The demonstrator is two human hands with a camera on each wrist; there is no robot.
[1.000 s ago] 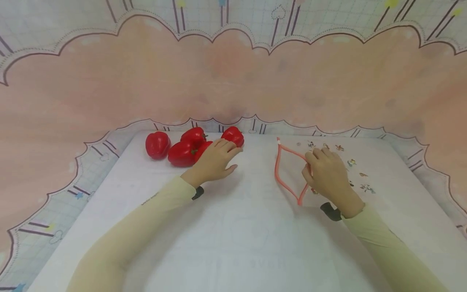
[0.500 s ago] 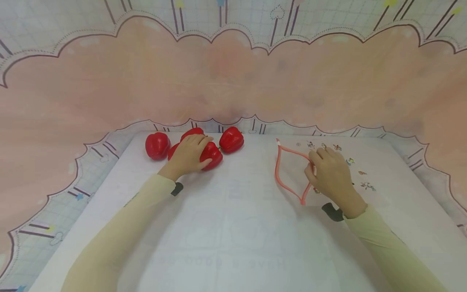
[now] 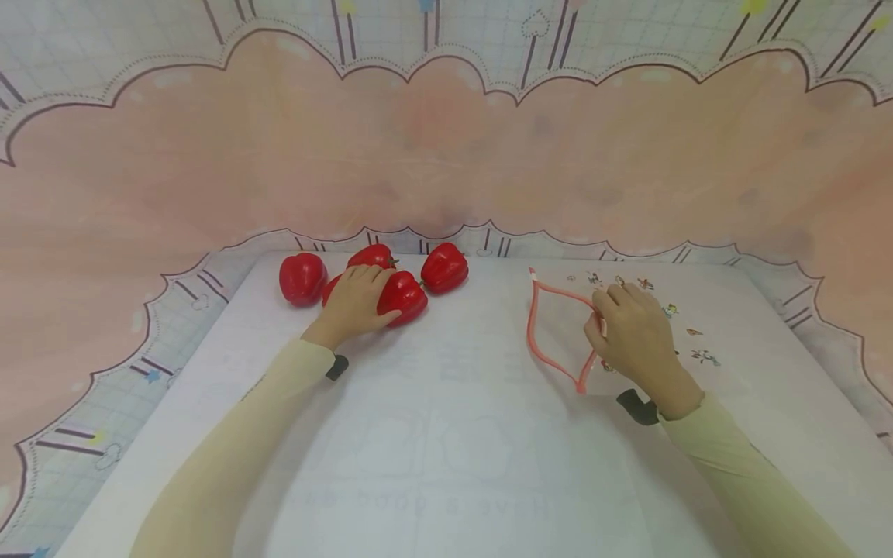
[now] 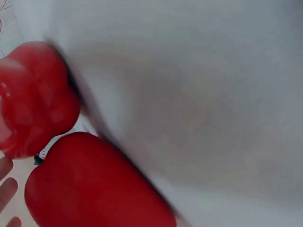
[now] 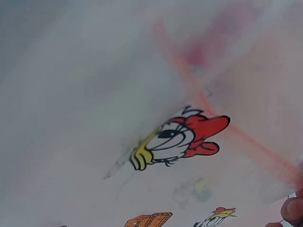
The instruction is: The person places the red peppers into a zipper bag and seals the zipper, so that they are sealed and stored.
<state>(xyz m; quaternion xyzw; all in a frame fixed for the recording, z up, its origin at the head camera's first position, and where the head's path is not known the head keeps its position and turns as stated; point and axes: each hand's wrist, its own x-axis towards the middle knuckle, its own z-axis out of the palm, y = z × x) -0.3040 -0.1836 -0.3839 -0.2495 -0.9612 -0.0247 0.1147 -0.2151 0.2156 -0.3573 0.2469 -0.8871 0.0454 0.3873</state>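
Observation:
My left hand [image 3: 352, 304] lies over a red bell pepper [image 3: 331, 288], fingers bent over its top and thumb at its right side. Most of that pepper is hidden under the palm. Against the thumb is another pepper [image 3: 406, 298], also large in the left wrist view [image 4: 94, 184], where a few fingertips [image 4: 7, 191] show at the left edge. With its fingers and thumb, my right hand [image 3: 638, 337] pinches the rim of a clear bag with an orange zip edge [image 3: 532, 325]. The bag's mouth gapes leftward. Its printed cartoon face [image 5: 177, 139] shows in the right wrist view.
More red peppers stand at the back left: one at the far left [image 3: 303, 279], one behind my left hand [image 3: 372, 256] and one to the right [image 3: 444, 268]. The white table [image 3: 446, 442] meets a patterned curtain [image 3: 488, 155] at its back.
My left hand has moved left and down from above the right-hand peppers onto the left front one, and its fingers have drawn in. My right hand has shifted slightly right with the bag's rim.

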